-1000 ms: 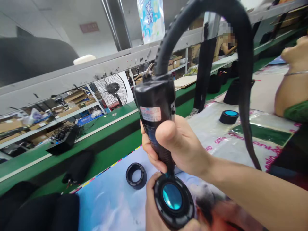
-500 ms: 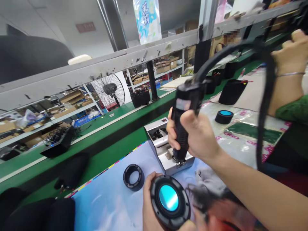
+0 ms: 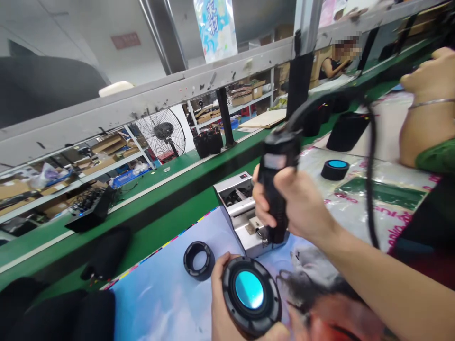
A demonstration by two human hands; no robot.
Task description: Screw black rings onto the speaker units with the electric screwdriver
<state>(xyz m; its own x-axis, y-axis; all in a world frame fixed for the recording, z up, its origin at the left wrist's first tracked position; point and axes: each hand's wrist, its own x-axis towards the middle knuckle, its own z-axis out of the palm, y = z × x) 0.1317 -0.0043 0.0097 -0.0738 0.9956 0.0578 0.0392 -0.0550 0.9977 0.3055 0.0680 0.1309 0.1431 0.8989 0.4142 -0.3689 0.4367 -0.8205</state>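
Observation:
My left hand (image 3: pixel 220 308) is wrapped round a black speaker (image 3: pixel 231 303), which has a shiny blue centre and a rim with several holes. Its face is tilted up towards me. In my right hand (image 3: pixel 304 201) is a black electric screwdriver (image 3: pixel 270 182), held upright with its thick cable curving out of the top. The screwdriver's lower end hangs over the front of a silver screw feeder (image 3: pixel 240 208); its tip is blurred, so contact cannot be told. A black ring (image 3: pixel 209 267) lies left of the speaker, on the blue printed sheet (image 3: pixel 159 293).
Another blue-centred speaker (image 3: pixel 334 171) stands on plastic at the right. Beyond it are a black case (image 3: pixel 346 132) and a co-worker's arm (image 3: pixel 423 109). Black padded pieces (image 3: pixel 71 312) lie lower left. A metal rail (image 3: pixel 142 106) crosses above the green bench (image 3: pixel 170 213).
My right hand and the screwdriver have shifted slightly right and down, and the cable has swung left. My left hand still holds the speaker in nearly the same place.

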